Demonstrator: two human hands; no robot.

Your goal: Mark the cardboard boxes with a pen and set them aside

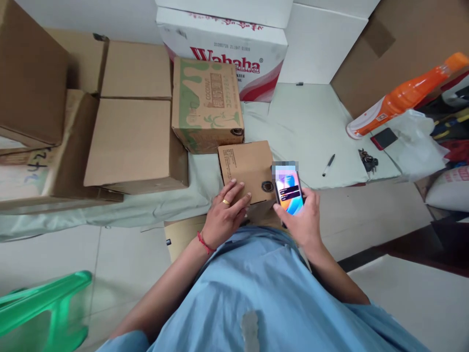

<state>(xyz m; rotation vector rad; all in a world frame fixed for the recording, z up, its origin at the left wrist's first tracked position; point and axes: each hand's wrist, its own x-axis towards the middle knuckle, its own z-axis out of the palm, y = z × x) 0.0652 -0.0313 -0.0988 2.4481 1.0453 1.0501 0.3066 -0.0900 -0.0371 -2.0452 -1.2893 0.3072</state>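
A small brown cardboard box (249, 161) sits at the table's front edge. My left hand (225, 212) rests on its near left corner, fingers stretched over the top, with a ring and a red string bracelet showing. In my right hand (302, 215) is a smartphone (289, 188), screen lit and facing up, gripped by its sides just right of the box. Behind the small box stands a carton printed with a green palm and "COCONUT" (205, 102).
Larger plain cartons (132, 137) stand on the left, a white Wahaha carton (252, 44) at the back. A pen (329, 165), keys (368, 161), an orange bottle (399, 98) and a plastic bag (417, 142) lie or stand right. A green stool (54, 303) is on the floor.
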